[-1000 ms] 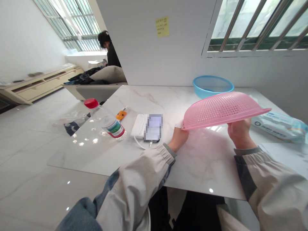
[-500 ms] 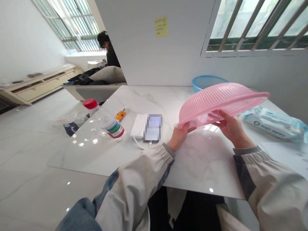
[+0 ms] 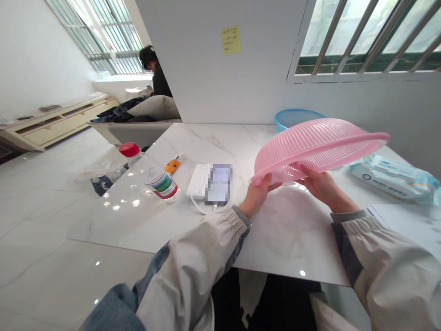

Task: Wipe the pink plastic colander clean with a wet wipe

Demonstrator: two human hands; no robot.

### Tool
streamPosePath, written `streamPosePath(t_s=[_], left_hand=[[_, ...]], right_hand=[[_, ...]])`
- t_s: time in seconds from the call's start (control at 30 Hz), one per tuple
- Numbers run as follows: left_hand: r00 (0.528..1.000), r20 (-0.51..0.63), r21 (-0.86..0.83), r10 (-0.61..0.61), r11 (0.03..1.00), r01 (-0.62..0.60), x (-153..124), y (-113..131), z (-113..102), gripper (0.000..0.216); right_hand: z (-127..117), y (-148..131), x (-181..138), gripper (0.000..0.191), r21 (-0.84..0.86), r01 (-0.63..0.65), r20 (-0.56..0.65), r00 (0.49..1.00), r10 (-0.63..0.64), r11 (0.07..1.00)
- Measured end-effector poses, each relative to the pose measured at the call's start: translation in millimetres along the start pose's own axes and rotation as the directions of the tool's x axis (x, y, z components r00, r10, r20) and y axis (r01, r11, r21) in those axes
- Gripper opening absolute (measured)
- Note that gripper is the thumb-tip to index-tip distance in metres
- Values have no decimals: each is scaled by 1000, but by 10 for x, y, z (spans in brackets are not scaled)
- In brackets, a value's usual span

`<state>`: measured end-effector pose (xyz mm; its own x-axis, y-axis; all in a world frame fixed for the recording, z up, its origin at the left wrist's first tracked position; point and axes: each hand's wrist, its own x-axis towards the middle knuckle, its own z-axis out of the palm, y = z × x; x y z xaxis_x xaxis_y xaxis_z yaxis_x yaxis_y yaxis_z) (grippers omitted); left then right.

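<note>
A pink plastic colander point(image 3: 310, 142) is held tilted above the table, its meshed outside turned up and its open side facing down towards me. My left hand point(image 3: 257, 196) is closed on the rim at the near left end, thumb on top. Farther right, my right hand point(image 3: 322, 187) grips the near edge, with the thumb against the mesh and the fingers partly hidden below. Behind the colander stands a blue plastic basin point(image 3: 287, 120), partly covered by it. A pack of wet wipes point(image 3: 392, 179) lies to the right of my right hand.
Left of my hands, a phone point(image 3: 219, 184) lies against a white power bank point(image 3: 198, 181) with a cable. A red-capped bottle point(image 3: 158, 181) and an orange item point(image 3: 172, 165) are farther left. Papers point(image 3: 406, 225) lie at right. A person point(image 3: 160, 78) sits beyond the partition.
My right hand has slid a little to the left along the colander's near edge. The colander has shifted and tilted very slightly. My left hand keeps its hold in nearly the same place.
</note>
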<state>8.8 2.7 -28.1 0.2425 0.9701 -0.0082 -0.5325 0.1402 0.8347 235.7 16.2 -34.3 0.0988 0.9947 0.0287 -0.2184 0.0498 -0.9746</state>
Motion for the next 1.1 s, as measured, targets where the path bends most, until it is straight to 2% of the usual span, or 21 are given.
streamPosePath(t_s=[0.07,0.17,0.27,0.37,0.43,0.5,0.57,0.77,0.87,0.97,1.1], left_hand=[[1000,-12,-18,0,1000,0,-1,-6,7,44],[998,-64,-25,-7,1000,5,27,-42,2,41],[991,-132,-2,11,1000,-11,88,-104,-35,34],[984,-162,70,73,996,-62,149,-168,-96,22],[983,-118,147,140,982,-122,173,-198,-142,18],[977,-41,237,207,952,-192,188,-217,-183,17],[969,11,303,247,923,-239,199,-228,-214,17],[970,59,374,238,895,-242,237,-256,-246,20],[976,39,370,215,904,-214,229,-252,-235,17],[984,16,324,177,930,-172,188,-211,-205,15],[991,33,242,128,961,-132,112,-143,-149,25]], right_hand=[[-13,30,14,52,-25,-13,-24,1000,12,1000],[-54,77,77,58,-46,5,-148,989,-12,999],[-117,73,154,61,-36,99,-288,952,-106,994],[-164,-5,192,58,-87,305,-428,848,-312,948],[-171,-67,192,51,-143,412,-476,769,-427,900],[-164,-112,183,42,-178,466,-516,706,-485,867],[-155,-129,179,34,-172,475,-548,682,-485,863],[-182,-88,195,33,-108,455,-576,696,-429,884],[-216,-56,205,27,-101,423,-572,716,-400,901],[-246,-24,219,25,-89,378,-566,742,-359,922],[-244,1,221,30,-39,310,-526,802,-284,950]])
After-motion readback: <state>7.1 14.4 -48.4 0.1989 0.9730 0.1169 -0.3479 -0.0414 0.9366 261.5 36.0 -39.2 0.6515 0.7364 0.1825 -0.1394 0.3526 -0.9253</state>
